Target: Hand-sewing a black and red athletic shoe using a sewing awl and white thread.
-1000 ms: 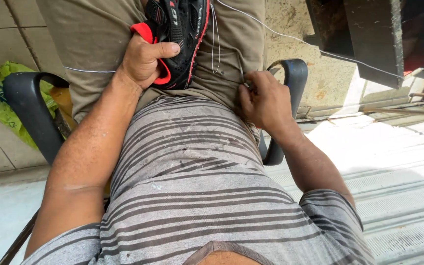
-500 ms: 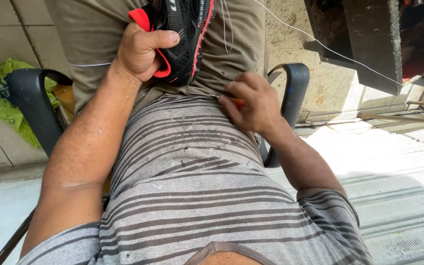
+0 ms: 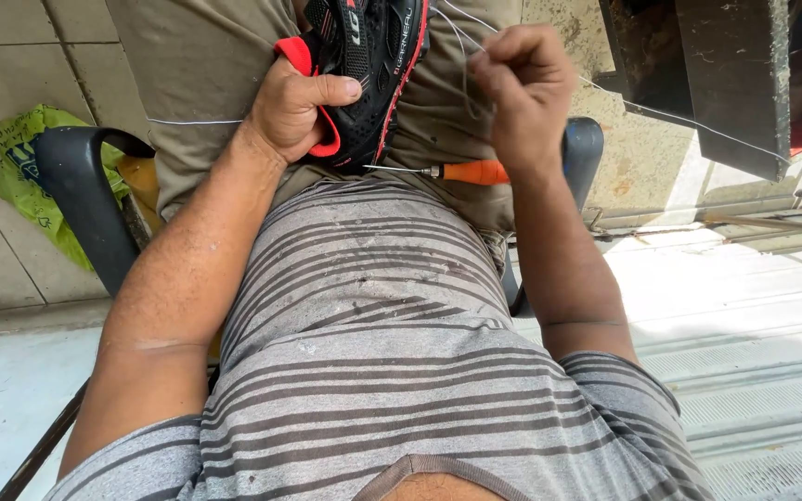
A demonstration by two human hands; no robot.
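- Starting at the hands, we count two; the left hand (image 3: 294, 107) is wrapped around the heel end of one black shoe (image 3: 368, 65) with red lining and trim, thumb lying across the top, so it's grasping the shoe firmly against the lap
- the right hand (image 3: 522, 93) is lifted above the right thigh with fingers pinched together on a thin pale thread (image 3: 461, 56); we can see strands looping from the shoe to those fingertips, and one long strand (image 3: 698, 125) running off to the right
- one awl (image 3: 461, 172) with an orange handle and a thin metal shaft lies loose across the lap just below the shoe, pointing left; neither hand is touching it
- the shoe sits on khaki trousers (image 3: 206, 74), right above the hem of a grey striped shirt (image 3: 373, 315); so it's up at the top middle of the view
- two black chair armrests: one on the left (image 3: 85, 204), one on the right (image 3: 582, 148) partly hidden behind the right forearm
- surface and room: beige tiled floor (image 3: 11, 74) on the left, a bright sunlit patch lower right, something dark and rusty-looking at the top right (image 3: 726, 74)
- one crumpled yellow-green plastic bag (image 3: 25, 158) with dark print lies on the tiles behind the left armrest; we can't tell what's inside
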